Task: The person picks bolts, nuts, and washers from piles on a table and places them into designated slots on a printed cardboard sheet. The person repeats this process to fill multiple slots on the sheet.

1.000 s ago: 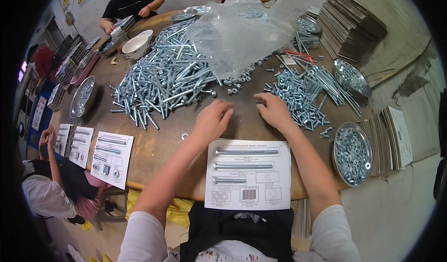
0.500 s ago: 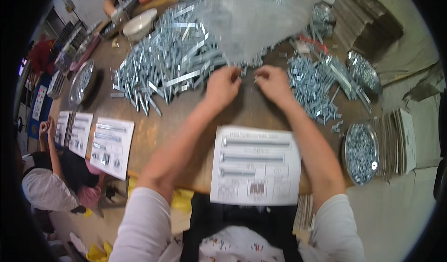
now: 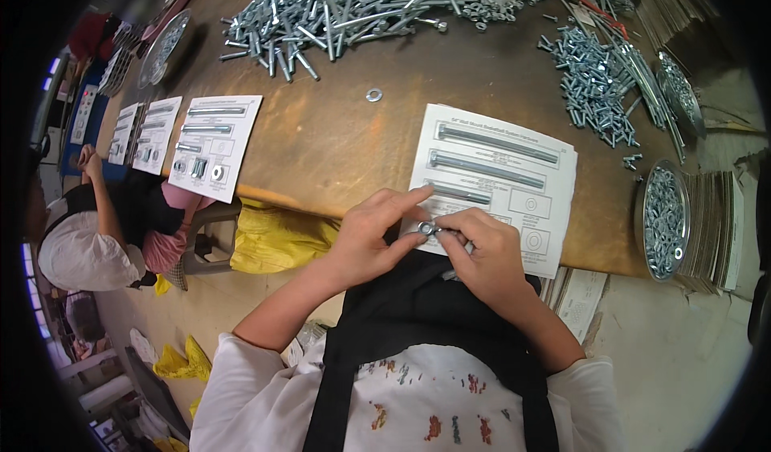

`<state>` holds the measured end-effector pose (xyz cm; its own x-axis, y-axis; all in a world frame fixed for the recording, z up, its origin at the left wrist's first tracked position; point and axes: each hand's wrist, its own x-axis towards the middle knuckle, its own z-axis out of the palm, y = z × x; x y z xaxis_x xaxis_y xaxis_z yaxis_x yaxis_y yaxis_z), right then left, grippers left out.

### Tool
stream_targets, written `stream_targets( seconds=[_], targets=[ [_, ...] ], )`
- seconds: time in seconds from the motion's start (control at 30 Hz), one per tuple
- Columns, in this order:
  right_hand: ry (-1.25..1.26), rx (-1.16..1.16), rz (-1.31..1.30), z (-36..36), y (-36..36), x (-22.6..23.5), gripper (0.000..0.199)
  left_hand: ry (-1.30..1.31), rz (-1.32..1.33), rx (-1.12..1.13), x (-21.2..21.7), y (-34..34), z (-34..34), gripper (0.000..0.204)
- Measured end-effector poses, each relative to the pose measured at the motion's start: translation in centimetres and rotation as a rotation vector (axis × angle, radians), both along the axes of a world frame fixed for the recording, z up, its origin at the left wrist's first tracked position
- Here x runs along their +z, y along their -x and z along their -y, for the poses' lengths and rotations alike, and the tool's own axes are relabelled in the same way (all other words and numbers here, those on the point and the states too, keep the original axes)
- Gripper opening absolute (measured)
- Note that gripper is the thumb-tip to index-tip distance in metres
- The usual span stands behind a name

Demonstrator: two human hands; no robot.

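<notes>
Over the lower left part of a white printed card [image 3: 450,118], my left hand [image 3: 369,231] and my right hand [image 3: 490,259] meet. Small metal nuts [image 3: 426,228] sit at their fingertips; exactly how many is hidden. My right thumb and fingers pinch them from one side. On the other, my left thumb presses near them, its forefinger stretched above across the card. Three bolts, a long bolt [image 3: 498,144], a middle bolt [image 3: 487,169] and a short bolt [image 3: 462,193], lie in rows on the card. Its lower left corner is hidden by my hands.
A heap of long bolts [image 3: 329,10] and a pile of short bolts [image 3: 594,82] lie beyond. One washer [image 3: 374,95] rests alone. Metal bowls hold hardware, including a bowl [image 3: 664,219] at right. Filled cards [image 3: 210,143] lie left, near another person [image 3: 88,247].
Both hands have come back from the bolt heap to the card, now with nuts at the fingertips. The view has tipped downward, so the table's things appear higher.
</notes>
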<state>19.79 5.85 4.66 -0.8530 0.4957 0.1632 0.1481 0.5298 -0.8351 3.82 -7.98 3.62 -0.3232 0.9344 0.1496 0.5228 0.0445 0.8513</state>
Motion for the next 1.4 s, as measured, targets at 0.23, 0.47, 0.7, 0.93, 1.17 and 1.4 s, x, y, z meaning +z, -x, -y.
stream_targets(
  seconds=[0.23, 0.47, 0.7, 0.93, 1.17, 1.4],
  targets=[
    [-0.099, 0.009, -0.015, 0.3, -0.3, -0.4, 0.020, -0.119, -0.145, 0.028, -0.8, -0.4, 0.2, 0.066],
    [-0.129, 0.034, 0.017, -0.4, -0.9, -0.7, 0.033, -0.037, -0.117, -0.001, -0.1, -0.1, -0.6, 0.062],
    [-0.470, -0.517, 0.099, -17.2, -3.9, 0.3, 0.050, -0.380, -0.119, -0.299, 7.8, -0.4, -5.4, 0.055],
    [-0.765, -0.469, 0.164, -24.4, -2.2, -5.4, 0.042, -0.968, -0.117, -1.104, 18.3, -15.3, -13.2, 0.034],
    [-0.680, -0.406, 0.159, -20.1, -6.0, -5.7, 0.024, -0.910, -0.149, -0.990, 15.5, -12.1, -15.1, 0.028],
    [-0.765, -0.519, 0.074, -17.7, -9.0, -4.3, 0.022, -0.170, -0.500, -0.315, 4.4, -1.2, -25.7, 0.025]
  ],
)
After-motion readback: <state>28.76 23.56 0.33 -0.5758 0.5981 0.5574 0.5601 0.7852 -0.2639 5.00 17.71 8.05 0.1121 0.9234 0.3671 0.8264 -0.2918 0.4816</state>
